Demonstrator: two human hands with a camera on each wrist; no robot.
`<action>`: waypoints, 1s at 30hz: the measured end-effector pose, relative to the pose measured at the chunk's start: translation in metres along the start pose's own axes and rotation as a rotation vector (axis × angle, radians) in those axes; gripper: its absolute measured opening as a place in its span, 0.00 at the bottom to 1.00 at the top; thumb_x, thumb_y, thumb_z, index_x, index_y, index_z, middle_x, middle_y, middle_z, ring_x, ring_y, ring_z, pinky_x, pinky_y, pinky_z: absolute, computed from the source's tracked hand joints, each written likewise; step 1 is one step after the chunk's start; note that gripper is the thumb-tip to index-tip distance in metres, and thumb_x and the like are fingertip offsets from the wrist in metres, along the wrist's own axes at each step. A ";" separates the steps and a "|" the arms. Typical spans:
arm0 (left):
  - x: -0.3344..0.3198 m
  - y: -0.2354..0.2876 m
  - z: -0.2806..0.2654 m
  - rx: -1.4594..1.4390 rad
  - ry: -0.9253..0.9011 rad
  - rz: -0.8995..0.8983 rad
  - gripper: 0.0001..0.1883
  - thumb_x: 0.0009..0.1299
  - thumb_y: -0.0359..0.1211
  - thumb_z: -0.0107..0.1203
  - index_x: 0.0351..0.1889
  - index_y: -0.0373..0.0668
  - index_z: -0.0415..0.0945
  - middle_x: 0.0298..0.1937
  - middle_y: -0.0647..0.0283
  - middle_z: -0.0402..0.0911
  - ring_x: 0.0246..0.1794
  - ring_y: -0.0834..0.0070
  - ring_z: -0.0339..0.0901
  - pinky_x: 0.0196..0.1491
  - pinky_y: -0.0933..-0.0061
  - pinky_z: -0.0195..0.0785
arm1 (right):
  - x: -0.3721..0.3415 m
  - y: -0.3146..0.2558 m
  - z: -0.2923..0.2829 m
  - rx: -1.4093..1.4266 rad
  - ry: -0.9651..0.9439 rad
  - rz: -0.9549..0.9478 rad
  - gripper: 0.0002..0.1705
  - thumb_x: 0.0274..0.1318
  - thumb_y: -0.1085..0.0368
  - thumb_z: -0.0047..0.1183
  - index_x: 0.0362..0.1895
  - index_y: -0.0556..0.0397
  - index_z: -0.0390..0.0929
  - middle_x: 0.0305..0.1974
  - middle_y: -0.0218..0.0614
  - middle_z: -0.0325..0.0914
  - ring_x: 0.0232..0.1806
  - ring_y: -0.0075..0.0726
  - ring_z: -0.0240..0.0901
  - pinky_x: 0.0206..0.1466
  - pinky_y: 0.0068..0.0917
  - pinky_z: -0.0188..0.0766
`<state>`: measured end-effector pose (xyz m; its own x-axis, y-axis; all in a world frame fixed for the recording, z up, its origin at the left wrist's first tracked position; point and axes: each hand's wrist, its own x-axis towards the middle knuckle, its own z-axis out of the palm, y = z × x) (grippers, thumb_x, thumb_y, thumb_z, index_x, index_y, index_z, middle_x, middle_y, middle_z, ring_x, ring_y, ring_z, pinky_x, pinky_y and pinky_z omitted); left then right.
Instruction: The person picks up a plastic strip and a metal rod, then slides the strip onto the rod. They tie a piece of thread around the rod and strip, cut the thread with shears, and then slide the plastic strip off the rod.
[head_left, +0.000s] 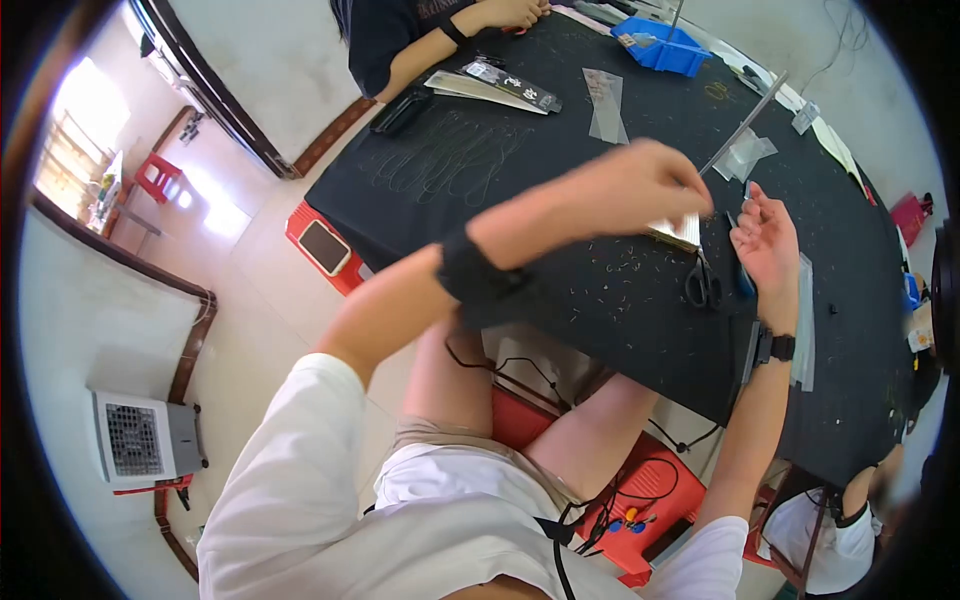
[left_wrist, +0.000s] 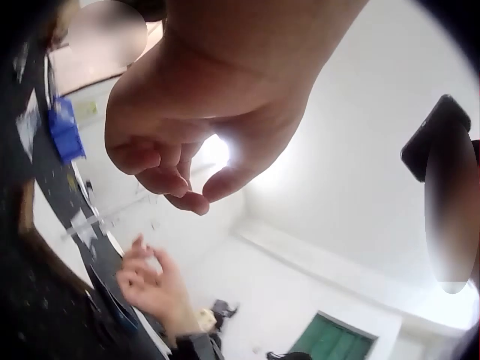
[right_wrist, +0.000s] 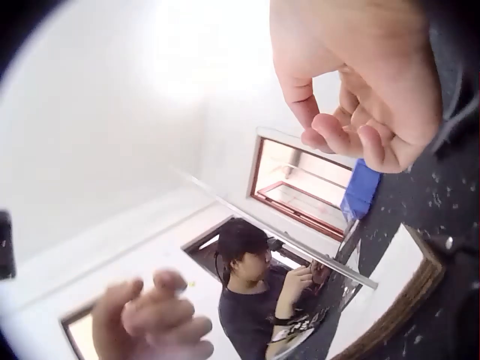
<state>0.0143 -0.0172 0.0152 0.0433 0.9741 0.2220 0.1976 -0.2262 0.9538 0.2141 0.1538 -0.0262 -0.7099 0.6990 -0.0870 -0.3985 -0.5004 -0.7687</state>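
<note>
My left hand (head_left: 635, 190) is raised over the table, blurred in the head view, its fingers curled and the thumb tip close to the fingertips in the left wrist view. To its right is my right hand (head_left: 768, 245), palm up, with thumb and index finger meeting at the tips. I cannot tell whether a fine strand lies between the fingertips of either hand. A thin metal rod (head_left: 745, 125) rises from a white-topped block (right_wrist: 390, 277) near the hands. Black-handled scissors (head_left: 703, 288) and a blue-handled tool (head_left: 745, 280) lie just below the hands.
Small clippings (head_left: 620, 290) are scattered on the black table (head_left: 560, 235). Loops of dark thread (head_left: 450, 155) lie at the left. Farther back are a blue bin (head_left: 662, 48), clear plastic bags (head_left: 605, 105) and a person (head_left: 400, 50) seated at the far side.
</note>
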 end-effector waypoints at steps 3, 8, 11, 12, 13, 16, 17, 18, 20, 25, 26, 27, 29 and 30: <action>-0.014 0.012 -0.051 0.434 0.183 -0.057 0.14 0.61 0.38 0.52 0.37 0.37 0.76 0.25 0.63 0.77 0.27 0.81 0.73 0.31 0.82 0.64 | 0.006 0.011 -0.026 0.067 -0.031 -0.021 0.12 0.52 0.68 0.46 0.42 0.56 0.69 0.24 0.28 0.67 0.21 0.20 0.58 0.25 0.18 0.55; -0.011 -0.033 -0.110 1.212 0.520 -0.354 0.12 0.54 0.40 0.55 0.32 0.45 0.79 0.29 0.60 0.80 0.31 0.70 0.78 0.34 0.70 0.69 | 0.003 0.016 -0.037 0.218 0.042 -0.103 0.12 0.51 0.68 0.47 0.41 0.57 0.70 0.24 0.30 0.68 0.21 0.21 0.58 0.26 0.19 0.57; -0.004 -0.045 -0.113 1.359 0.482 -0.523 0.11 0.50 0.40 0.56 0.30 0.50 0.80 0.31 0.59 0.80 0.34 0.64 0.78 0.36 0.65 0.69 | 0.003 0.014 -0.037 0.161 0.013 -0.098 0.12 0.52 0.68 0.47 0.41 0.58 0.70 0.24 0.29 0.68 0.21 0.22 0.58 0.27 0.19 0.58; 0.000 -0.052 -0.115 1.366 0.476 -0.516 0.11 0.50 0.40 0.56 0.30 0.50 0.80 0.31 0.59 0.80 0.34 0.64 0.78 0.36 0.65 0.69 | 0.003 0.016 -0.035 0.134 0.003 -0.086 0.11 0.52 0.67 0.47 0.41 0.58 0.70 0.23 0.29 0.68 0.21 0.22 0.59 0.27 0.20 0.58; 0.003 -0.057 -0.117 1.374 0.456 -0.565 0.10 0.50 0.40 0.57 0.29 0.50 0.80 0.31 0.59 0.80 0.35 0.64 0.78 0.37 0.65 0.69 | 0.002 0.019 -0.035 0.106 -0.005 -0.074 0.11 0.52 0.67 0.47 0.40 0.58 0.71 0.23 0.29 0.68 0.21 0.22 0.59 0.27 0.20 0.58; 0.011 -0.071 -0.119 1.389 0.451 -0.619 0.10 0.49 0.40 0.58 0.28 0.51 0.81 0.31 0.60 0.80 0.35 0.65 0.78 0.37 0.66 0.69 | 0.003 0.022 -0.032 0.017 0.027 -0.082 0.11 0.52 0.66 0.47 0.39 0.58 0.71 0.22 0.28 0.68 0.22 0.21 0.59 0.28 0.20 0.59; 0.012 -0.075 -0.121 1.361 0.439 -0.636 0.10 0.49 0.41 0.59 0.28 0.50 0.81 0.31 0.60 0.81 0.35 0.65 0.78 0.37 0.67 0.69 | 0.002 0.022 -0.032 0.006 0.013 -0.081 0.10 0.52 0.66 0.47 0.38 0.57 0.72 0.22 0.27 0.68 0.22 0.21 0.59 0.28 0.19 0.59; 0.013 -0.076 -0.119 1.332 0.426 -0.655 0.10 0.49 0.41 0.60 0.28 0.50 0.81 0.31 0.61 0.81 0.35 0.66 0.78 0.37 0.67 0.69 | 0.002 0.021 -0.033 0.008 0.015 -0.086 0.10 0.52 0.66 0.47 0.38 0.57 0.72 0.22 0.27 0.68 0.22 0.21 0.59 0.28 0.19 0.59; 0.016 -0.077 -0.116 1.317 0.429 -0.680 0.11 0.49 0.42 0.61 0.28 0.50 0.81 0.31 0.62 0.81 0.35 0.67 0.78 0.36 0.67 0.69 | 0.005 0.022 -0.035 0.011 0.035 -0.079 0.10 0.52 0.67 0.47 0.38 0.57 0.72 0.22 0.27 0.68 0.22 0.21 0.59 0.28 0.19 0.59; 0.022 -0.078 -0.117 1.388 0.467 -0.719 0.10 0.49 0.41 0.63 0.28 0.50 0.82 0.32 0.61 0.81 0.36 0.66 0.78 0.37 0.68 0.69 | 0.006 0.022 -0.035 0.001 0.038 -0.074 0.10 0.52 0.66 0.47 0.38 0.58 0.72 0.22 0.27 0.68 0.21 0.21 0.59 0.27 0.19 0.59; 0.022 -0.076 -0.118 1.387 0.466 -0.723 0.10 0.49 0.41 0.63 0.28 0.50 0.82 0.32 0.61 0.81 0.36 0.66 0.78 0.37 0.68 0.69 | 0.006 0.022 -0.036 -0.004 0.034 -0.079 0.10 0.52 0.66 0.47 0.38 0.58 0.72 0.22 0.27 0.68 0.21 0.21 0.59 0.27 0.19 0.59; 0.023 -0.074 -0.119 1.353 0.432 -0.740 0.15 0.49 0.39 0.62 0.34 0.45 0.79 0.35 0.58 0.80 0.39 0.64 0.77 0.39 0.66 0.69 | 0.006 0.023 -0.035 -0.005 0.036 -0.076 0.10 0.52 0.66 0.47 0.38 0.58 0.72 0.22 0.27 0.68 0.21 0.21 0.59 0.27 0.19 0.59; 0.024 -0.070 -0.118 1.320 0.404 -0.757 0.21 0.50 0.39 0.63 0.40 0.40 0.76 0.39 0.56 0.79 0.42 0.62 0.77 0.41 0.65 0.69 | 0.006 0.022 -0.035 -0.009 0.033 -0.076 0.10 0.52 0.66 0.47 0.38 0.57 0.72 0.22 0.27 0.68 0.21 0.21 0.59 0.27 0.19 0.59; 0.025 -0.071 -0.118 1.320 0.402 -0.757 0.21 0.50 0.39 0.63 0.40 0.40 0.76 0.39 0.56 0.79 0.42 0.62 0.77 0.41 0.65 0.69 | 0.006 0.022 -0.035 -0.009 0.035 -0.076 0.10 0.52 0.66 0.47 0.38 0.57 0.72 0.22 0.27 0.68 0.21 0.21 0.59 0.27 0.19 0.59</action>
<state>-0.1140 0.0228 -0.0234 -0.6687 0.7427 0.0352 0.7430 0.6657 0.0696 0.2215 0.1645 -0.0661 -0.6571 0.7522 -0.0503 -0.4449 -0.4408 -0.7795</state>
